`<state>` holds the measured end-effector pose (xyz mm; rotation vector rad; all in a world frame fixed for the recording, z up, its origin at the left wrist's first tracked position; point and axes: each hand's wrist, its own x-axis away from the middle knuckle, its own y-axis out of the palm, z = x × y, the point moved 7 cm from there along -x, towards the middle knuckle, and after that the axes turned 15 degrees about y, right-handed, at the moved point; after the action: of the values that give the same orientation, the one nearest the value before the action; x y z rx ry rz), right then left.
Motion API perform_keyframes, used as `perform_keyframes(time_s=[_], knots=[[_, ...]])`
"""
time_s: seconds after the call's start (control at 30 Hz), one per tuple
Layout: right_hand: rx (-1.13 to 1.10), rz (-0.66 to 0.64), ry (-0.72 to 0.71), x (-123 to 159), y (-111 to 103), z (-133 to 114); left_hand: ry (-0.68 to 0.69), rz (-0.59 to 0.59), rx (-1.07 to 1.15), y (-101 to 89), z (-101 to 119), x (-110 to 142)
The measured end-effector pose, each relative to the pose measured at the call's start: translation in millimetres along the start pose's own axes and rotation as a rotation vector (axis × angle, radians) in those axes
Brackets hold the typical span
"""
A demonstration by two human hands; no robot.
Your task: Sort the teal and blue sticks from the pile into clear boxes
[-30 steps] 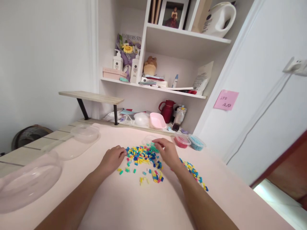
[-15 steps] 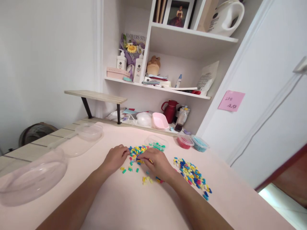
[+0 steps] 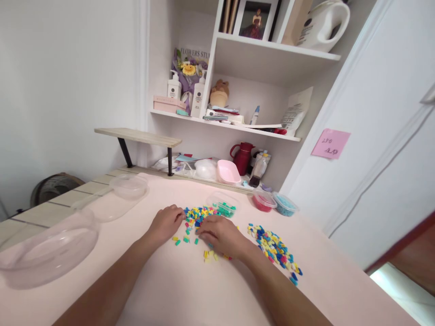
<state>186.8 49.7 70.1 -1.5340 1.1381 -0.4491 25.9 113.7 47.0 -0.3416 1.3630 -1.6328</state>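
Lying beside right fingers (image 3: 205, 230), colourful pieces (image 3: 197, 213)

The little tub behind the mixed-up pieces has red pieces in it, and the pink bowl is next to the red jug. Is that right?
Not quite: the head view shows green pieces in that tub. The pink bowl is next to the red jug.

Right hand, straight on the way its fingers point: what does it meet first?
The right hand would likely meet the mixed-colour pieces near its fingertips first, with the left hand beyond; exact depth is unclear.
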Motion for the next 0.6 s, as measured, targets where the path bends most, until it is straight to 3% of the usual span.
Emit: perform_keyframes(time_s=[0.6], knots=[[-0.014,-0.029,-0.014,-0.4,5.2,-3.5,0.003,-0.001,0.0,-0.4,0.8,0.3]])
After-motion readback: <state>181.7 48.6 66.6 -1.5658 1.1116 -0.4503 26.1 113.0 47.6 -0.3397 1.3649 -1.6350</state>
